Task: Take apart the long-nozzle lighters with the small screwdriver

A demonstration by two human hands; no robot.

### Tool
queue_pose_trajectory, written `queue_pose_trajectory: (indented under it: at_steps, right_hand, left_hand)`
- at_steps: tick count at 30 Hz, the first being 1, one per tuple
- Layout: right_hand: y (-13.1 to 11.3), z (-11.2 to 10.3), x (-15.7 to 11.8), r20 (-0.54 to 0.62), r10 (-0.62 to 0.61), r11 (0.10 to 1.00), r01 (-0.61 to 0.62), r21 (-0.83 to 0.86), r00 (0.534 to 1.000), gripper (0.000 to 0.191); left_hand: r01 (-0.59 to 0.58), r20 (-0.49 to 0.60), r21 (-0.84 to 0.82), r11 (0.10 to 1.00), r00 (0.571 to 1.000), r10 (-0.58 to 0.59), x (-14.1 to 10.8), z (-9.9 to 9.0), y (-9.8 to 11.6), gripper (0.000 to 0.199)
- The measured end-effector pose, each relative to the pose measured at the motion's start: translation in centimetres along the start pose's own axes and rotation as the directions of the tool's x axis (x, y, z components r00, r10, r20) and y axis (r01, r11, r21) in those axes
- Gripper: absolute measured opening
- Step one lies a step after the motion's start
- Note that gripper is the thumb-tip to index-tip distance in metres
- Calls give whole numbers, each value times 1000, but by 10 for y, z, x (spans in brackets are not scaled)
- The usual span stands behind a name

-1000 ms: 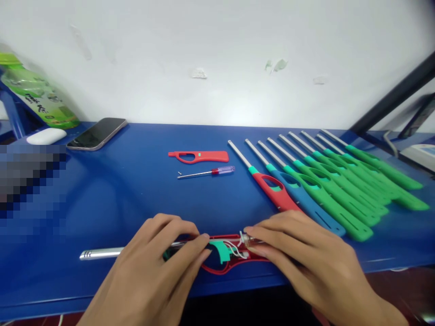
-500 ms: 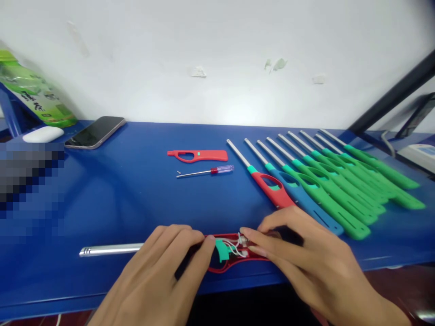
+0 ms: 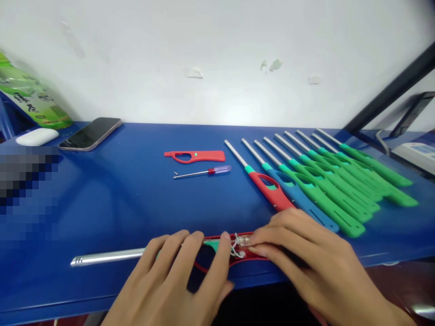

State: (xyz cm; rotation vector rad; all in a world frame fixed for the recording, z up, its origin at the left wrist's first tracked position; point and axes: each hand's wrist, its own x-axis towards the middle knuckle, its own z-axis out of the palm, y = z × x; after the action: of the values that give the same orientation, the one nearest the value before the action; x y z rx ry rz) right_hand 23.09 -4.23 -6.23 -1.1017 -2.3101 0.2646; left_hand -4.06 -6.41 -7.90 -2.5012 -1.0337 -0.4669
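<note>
One open red lighter shell [image 3: 250,255] lies under the grip: left hand [image 3: 176,271] spread across its front, right hand [image 3: 302,253] pinching a clear cylinder [image 3: 243,241] at its rear, apparently for seating, next calling for steady alignment.

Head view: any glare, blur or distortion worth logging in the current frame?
Head view: a bright glow washes the wall just above the table; head view: the metal tube carries a bright highlight; head view: the green lighters look soft; head view: mosaic blocks hide an area at left, and the top-right corner darkens.
</note>
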Motion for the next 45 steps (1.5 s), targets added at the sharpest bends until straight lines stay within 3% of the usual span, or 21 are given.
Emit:
queue_pose_trajectory:
  at_steps: [5, 8, 13, 20, 25, 28, 32, 35, 40, 45]
  right_hand:
    - [-3, 2, 4, -36, 14, 999, -13, 35, 999, 20]
    - [-3, 5, 7, -50, 12, 999, -10, 35, 999, 17]
    - [-1, 14, 15, -72, -46, 999, 46, 9, 996, 12]
    - [-1, 19, 26, -125, -86, 996, 84, -20, 988, 8]
    - [-3, 14, 25, -46, -80, 997, 80, 14, 996, 11]
    - [-7, -1, 29, 3, -110, 990, 110, -92, 994, 19]
    - [-4, -31, 61, 65, -294, 909, 300, -289, 954, 32]
    - [10, -41, 105, 229, -329, 845, 394, -361, 916, 33]
    - [44, -18, 181, 400, -264, 814, 425, -395, 878, 33]
    - [56, 11, 204, 522, -222, 784, 469, -407, 823, 27]
  left_hand:
    - [-3, 67, -4, 1000, 998, 3, 3, 1, 1, 43]
    - [56, 104, -2, 998, 993, -56, 3, 1, -2, 49]
    - [-1, 48, -3, 1000, 999, 2, -5, 6, -19, 69]
    - [57, 59, -17, 998, 997, -56, -10, 6, -28, 81]
    - [77, 17, -5, 997, 997, -77, -5, 7, -22, 76]
    - [74, 44, -23, 997, 996, -73, -4, 6, -22, 72]
    - [98, 92, -17, 995, 991, -96, -4, 2, -20, 79]
    - [109, 108, -20, 994, 988, -106, -4, -1, -19, 79]
    - [93, 104, 6, 996, 990, -93, -3, -4, -19, 65]
    - [81, 107, 18, 997, 991, -83, -2, -5, -21, 55]
